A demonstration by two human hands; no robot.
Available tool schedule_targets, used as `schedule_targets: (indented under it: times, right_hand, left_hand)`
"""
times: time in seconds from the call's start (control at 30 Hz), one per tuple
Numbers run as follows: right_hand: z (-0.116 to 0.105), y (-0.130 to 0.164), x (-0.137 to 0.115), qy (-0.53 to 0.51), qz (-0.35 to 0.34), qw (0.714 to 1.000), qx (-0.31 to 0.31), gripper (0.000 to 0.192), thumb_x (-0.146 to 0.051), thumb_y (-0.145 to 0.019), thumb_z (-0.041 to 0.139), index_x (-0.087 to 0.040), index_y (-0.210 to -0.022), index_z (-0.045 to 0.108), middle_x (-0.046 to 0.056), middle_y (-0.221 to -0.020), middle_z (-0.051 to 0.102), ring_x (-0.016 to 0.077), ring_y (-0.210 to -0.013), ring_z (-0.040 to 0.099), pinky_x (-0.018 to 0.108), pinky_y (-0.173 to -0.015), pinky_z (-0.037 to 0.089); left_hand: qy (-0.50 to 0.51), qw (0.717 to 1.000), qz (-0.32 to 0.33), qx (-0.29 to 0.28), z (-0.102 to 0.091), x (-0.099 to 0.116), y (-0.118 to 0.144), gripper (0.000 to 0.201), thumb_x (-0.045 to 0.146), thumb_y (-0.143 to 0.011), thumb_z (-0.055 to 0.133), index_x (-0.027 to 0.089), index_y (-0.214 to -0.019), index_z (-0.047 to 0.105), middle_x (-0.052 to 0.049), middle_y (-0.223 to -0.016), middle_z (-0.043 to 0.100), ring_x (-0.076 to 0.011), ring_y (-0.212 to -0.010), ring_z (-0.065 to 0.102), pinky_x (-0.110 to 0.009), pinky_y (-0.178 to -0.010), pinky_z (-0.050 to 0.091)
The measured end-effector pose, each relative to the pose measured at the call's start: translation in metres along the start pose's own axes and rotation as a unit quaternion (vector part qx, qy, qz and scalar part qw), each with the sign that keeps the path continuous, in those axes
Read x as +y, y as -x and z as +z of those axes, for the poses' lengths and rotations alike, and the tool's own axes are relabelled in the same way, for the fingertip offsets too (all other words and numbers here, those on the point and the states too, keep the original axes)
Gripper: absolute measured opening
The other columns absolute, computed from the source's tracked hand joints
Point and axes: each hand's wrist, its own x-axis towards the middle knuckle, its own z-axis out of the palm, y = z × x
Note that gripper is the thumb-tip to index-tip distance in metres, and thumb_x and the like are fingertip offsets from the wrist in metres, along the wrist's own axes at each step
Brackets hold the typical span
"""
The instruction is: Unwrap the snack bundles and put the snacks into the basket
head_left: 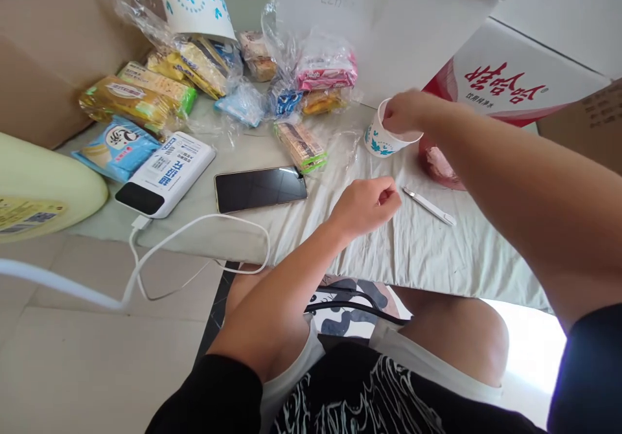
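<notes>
My right hand point(405, 111) pinches the paper cup point(383, 137) rim, probably firmly; I should keep it level. My left hand point(367, 204) is curled, empty.

Pale tiled floor point(97, 356), cloth-covered surface point(413, 252), bright light lower right.

paper cup point(383, 139) rim partly hidden by right hand point(405, 111), upper cup point(194, 0) cut off
</notes>
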Motion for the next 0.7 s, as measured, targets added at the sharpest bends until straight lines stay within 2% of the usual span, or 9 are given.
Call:
schedule_targets:
  times: [0.1,0.13,0.23,0.33,0.4,0.5,0.57,0.63,0.7]
  right_hand:
    - [-0.007,0.023,-0.02,-0.011,-0.027,0.995,0.095,0.041,-0.013,-0.096,0.047,-0.017,-0.132,0.065,0.015,-0.127,0.071,0.0267,-0.121,0.063,0.042,-0.101,0.048]
    - [-0.003,0.031,-0.028,-0.021,-0.074,0.992,0.098,0.043,-0.012,-0.095,0.049,-0.02,-0.134,0.064,0.014,-0.131,0.07,0.0271,-0.126,0.06,0.044,-0.104,0.047]
    - [0.023,0.047,-0.049,-0.067,-0.248,0.966,0.039,0.059,-0.016,-0.079,0.074,-0.026,-0.136,0.065,0.009,-0.147,0.061,0.036,-0.136,0.052,0.055,-0.112,0.043]
    - [0.05,0.05,-0.066,-0.136,-0.327,0.935,0.032,0.08,-0.038,-0.076,0.085,-0.037,-0.15,0.055,0.005,-0.164,0.044,0.0429,-0.146,0.041,0.067,-0.114,0.038]
    - [0.061,0.046,-0.076,-0.171,-0.336,0.926,0.036,0.078,-0.052,-0.079,0.083,-0.039,-0.15,0.055,0.004,-0.168,0.038,0.0429,-0.151,0.035,0.068,-0.118,0.034]
    - [0.067,0.035,-0.088,-0.23,-0.334,0.913,0.033,0.052,-0.058,-0.084,0.077,-0.034,-0.13,0.071,0.005,-0.165,0.042,0.04,-0.154,0.033,0.065,-0.124,0.029]
    - [0.069,0.027,-0.095,-0.29,-0.311,0.905,0.03,0.036,-0.056,-0.087,0.074,-0.029,-0.111,0.076,0.008,-0.155,0.054,0.0363,-0.148,0.043,0.061,-0.124,0.033]
    - [0.071,0.019,-0.101,-0.355,-0.267,0.896,0.017,0.034,-0.054,-0.087,0.073,-0.024,-0.102,0.074,0.011,-0.132,0.068,0.0322,-0.131,0.058,0.056,-0.118,0.042]
    - [0.07,0.01,-0.107,-0.401,-0.227,0.887,-0.015,0.034,-0.053,-0.084,0.075,-0.021,-0.096,0.07,0.009,-0.108,0.073,0.0282,-0.11,0.067,0.052,-0.108,0.052]
  left_hand:
    - [-0.069,0.997,-0.002,-0.038,0.001,-0.003,0.004,0.017,0.027,-0.088,0.053,0.021,-0.073,0.058,0.001,-0.067,0.061,-0.015,-0.063,0.052,-0.031,-0.062,0.036]
    - [-0.102,0.993,-0.006,-0.054,0.001,-0.004,0.005,0.016,0.026,-0.087,0.053,0.022,-0.073,0.059,0.0,-0.069,0.063,-0.0163,-0.064,0.054,-0.031,-0.062,0.036]
    - [-0.196,0.976,-0.022,-0.096,-0.001,-0.006,0.008,0.016,0.023,-0.086,0.052,0.022,-0.076,0.065,-0.005,-0.079,0.07,-0.0219,-0.074,0.064,-0.033,-0.066,0.042]
    - [-0.238,0.964,-0.01,-0.116,0.0,-0.004,0.01,0.018,0.022,-0.088,0.052,0.021,-0.083,0.07,-0.009,-0.086,0.074,-0.0271,-0.084,0.07,-0.036,-0.071,0.048]
    - [-0.246,0.962,0.007,-0.122,0.001,-0.001,0.011,0.02,0.024,-0.09,0.052,0.02,-0.087,0.072,-0.01,-0.086,0.075,-0.0286,-0.085,0.072,-0.038,-0.073,0.05]
    - [-0.257,0.959,0.008,-0.123,-0.001,0.001,0.013,0.024,0.025,-0.091,0.05,0.019,-0.089,0.073,-0.012,-0.085,0.075,-0.0302,-0.084,0.073,-0.039,-0.071,0.051]
    - [-0.256,0.96,0.0,-0.117,-0.004,0.001,0.013,0.024,0.025,-0.09,0.05,0.02,-0.088,0.073,-0.012,-0.084,0.075,-0.0308,-0.084,0.073,-0.039,-0.07,0.051]
    - [-0.246,0.963,-0.007,-0.106,-0.007,0.001,0.013,0.024,0.025,-0.09,0.05,0.02,-0.089,0.073,-0.012,-0.084,0.075,-0.0304,-0.083,0.073,-0.039,-0.069,0.05]
    - [-0.231,0.968,-0.014,-0.094,-0.01,0.001,0.012,0.023,0.025,-0.089,0.05,0.02,-0.091,0.073,-0.011,-0.084,0.075,-0.0293,-0.082,0.072,-0.038,-0.069,0.05]
